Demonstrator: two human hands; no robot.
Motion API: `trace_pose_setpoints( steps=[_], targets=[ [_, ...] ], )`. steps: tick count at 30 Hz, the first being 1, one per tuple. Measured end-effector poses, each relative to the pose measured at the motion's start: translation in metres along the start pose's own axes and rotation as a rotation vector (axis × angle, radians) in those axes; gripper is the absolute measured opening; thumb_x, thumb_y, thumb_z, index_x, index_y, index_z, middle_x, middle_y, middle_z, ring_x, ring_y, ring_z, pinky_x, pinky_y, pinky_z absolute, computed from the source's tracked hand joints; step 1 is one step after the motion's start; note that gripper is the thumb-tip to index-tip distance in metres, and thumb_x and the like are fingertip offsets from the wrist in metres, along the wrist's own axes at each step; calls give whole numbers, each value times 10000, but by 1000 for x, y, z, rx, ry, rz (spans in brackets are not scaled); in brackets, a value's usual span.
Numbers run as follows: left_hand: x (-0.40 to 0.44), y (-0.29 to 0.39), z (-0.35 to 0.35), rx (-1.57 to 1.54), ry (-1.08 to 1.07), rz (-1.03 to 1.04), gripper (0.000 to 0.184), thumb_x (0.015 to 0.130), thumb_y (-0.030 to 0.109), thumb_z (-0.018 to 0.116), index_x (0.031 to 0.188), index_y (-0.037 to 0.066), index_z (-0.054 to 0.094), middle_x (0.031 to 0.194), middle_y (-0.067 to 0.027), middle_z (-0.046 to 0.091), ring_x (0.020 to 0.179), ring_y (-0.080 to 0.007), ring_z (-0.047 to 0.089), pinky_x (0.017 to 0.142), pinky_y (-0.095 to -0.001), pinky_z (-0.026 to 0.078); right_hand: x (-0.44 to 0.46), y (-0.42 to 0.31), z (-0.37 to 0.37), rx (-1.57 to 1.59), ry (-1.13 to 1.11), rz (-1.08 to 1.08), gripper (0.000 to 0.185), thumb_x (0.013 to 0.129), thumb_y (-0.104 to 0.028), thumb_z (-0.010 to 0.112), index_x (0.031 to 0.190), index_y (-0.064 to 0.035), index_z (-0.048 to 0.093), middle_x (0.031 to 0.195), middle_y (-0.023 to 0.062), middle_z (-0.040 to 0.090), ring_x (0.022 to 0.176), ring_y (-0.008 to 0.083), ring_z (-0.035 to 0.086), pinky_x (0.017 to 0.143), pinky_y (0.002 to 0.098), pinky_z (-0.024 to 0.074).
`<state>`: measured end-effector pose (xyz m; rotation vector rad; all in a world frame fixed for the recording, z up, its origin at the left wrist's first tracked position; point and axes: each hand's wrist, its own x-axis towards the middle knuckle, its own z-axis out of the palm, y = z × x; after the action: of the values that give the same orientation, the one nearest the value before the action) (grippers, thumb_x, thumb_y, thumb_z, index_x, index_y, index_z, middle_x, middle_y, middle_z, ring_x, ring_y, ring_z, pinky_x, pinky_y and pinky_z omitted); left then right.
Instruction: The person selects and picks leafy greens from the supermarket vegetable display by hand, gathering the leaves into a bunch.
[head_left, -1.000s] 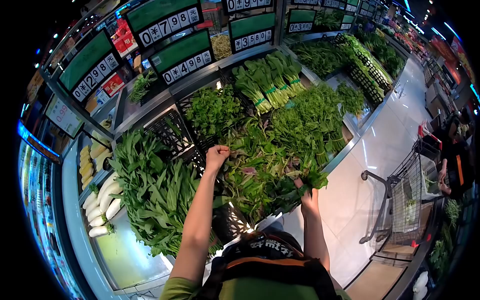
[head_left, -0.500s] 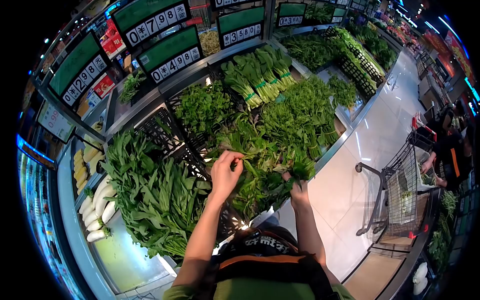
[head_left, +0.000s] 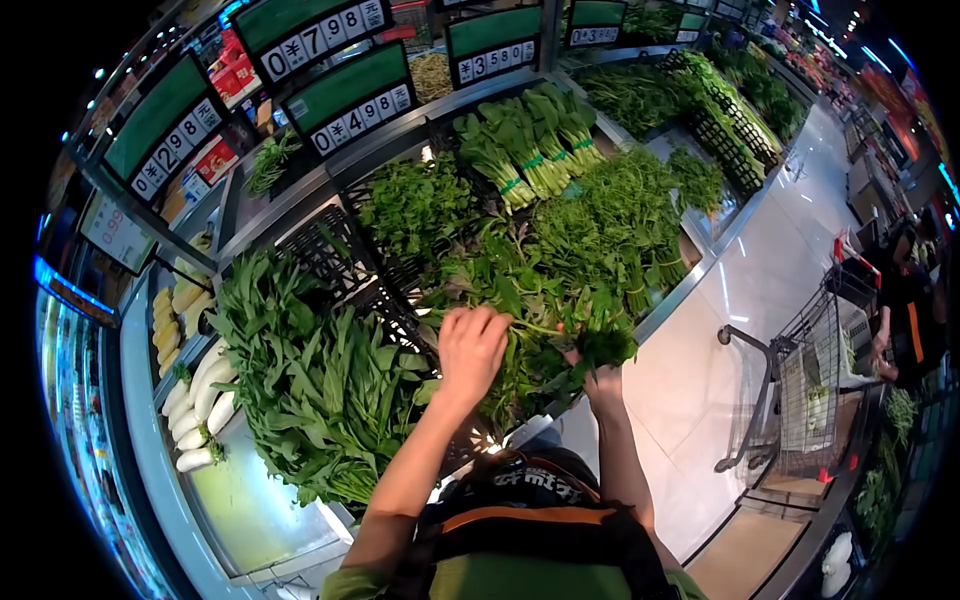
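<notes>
My left hand [head_left: 470,352] is closed in a pinch at one end of a thin green stem [head_left: 537,327], which reaches toward my right hand. Several dark leafy greens [head_left: 606,347] stick out of my right hand [head_left: 603,386], whose fingers are wrapped round them and partly hidden by leaves. Below both hands lies a heap of loose leafy greens [head_left: 500,375] with purplish leaves among them. Long-leaved greens [head_left: 330,385] are piled to the left of my left hand.
Black crates [head_left: 325,245] hold herbs [head_left: 418,205] behind the heap. Banded green bunches [head_left: 530,150] lie further back, under price signs [head_left: 350,105]. White radishes [head_left: 205,395] are at left. On the right a shopping cart [head_left: 800,370] stands on the tiled floor, near another person [head_left: 905,300].
My left hand has moved slightly right and turned, with a stem now stretched from it toward my right hand. The right hand stays almost in place, and its leaves have shifted.
</notes>
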<state>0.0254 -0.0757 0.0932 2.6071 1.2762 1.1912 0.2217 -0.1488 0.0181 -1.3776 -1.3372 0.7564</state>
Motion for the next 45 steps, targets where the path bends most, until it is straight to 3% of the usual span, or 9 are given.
trace_pose_setpoints(
  steps=[3,9,12,16,19,22,28,31,45],
  targets=[
    [-10,0,5,21,-54,1,207,685,44,645,878,96,591,832,-40,548,773,-219,555,770,-348,402,-5,18,-1,-707,28,-433,339,792,-15,634,1113,24,532,997,93,626,915,177,574,839,321,439],
    [-24,-4,11,76,-115,-82,207,703,49,626,901,96,587,876,-35,567,765,-218,564,767,-348,396,0,-20,12,489,60,279,291,765,0,655,1038,5,553,933,54,609,859,152,558,777,309,466],
    [-23,-5,5,70,-124,-64,191,708,44,622,890,89,584,874,-32,576,769,-217,562,769,-343,389,4,-21,13,448,29,179,195,764,-15,652,948,-1,590,886,57,618,822,171,572,752,321,468],
    [-22,-3,5,59,-113,-35,192,705,39,627,885,86,578,881,-31,575,768,-214,558,771,-346,384,1,-4,6,-538,-9,-330,188,763,3,557,930,-4,644,954,126,653,876,225,625,783,345,487],
    [-22,-3,5,57,-105,-27,195,703,37,628,884,86,576,872,-32,568,767,-213,558,770,-350,384,2,1,10,-389,15,-193,202,733,0,555,890,-32,678,961,123,651,891,238,616,824,375,467],
    [-21,-4,6,65,-98,-32,192,699,33,628,877,85,576,850,-36,559,766,-215,559,767,-351,385,-2,-11,14,552,73,208,304,686,13,553,960,-46,671,992,115,643,888,257,604,818,379,461],
    [-18,-6,3,1,-126,-65,174,700,31,632,861,74,581,821,-51,552,763,-236,552,753,-351,389,3,21,12,-856,191,-450,524,593,-53,607,1115,-90,580,925,96,609,825,274,571,797,363,441],
    [-16,-6,0,-70,-145,-85,166,711,32,634,865,61,578,821,-61,554,773,-257,550,746,-353,394,2,-14,6,-410,124,-28,559,529,-71,631,1086,-99,595,767,78,541,740,274,538,707,384,422],
    [-41,0,21,-217,-244,-303,91,720,74,662,802,36,658,817,-101,631,724,-298,564,715,-355,410,4,32,20,-775,490,-470,615,549,-36,612,1159,-83,558,800,108,517,687,289,521,617,378,417]
  ],
)
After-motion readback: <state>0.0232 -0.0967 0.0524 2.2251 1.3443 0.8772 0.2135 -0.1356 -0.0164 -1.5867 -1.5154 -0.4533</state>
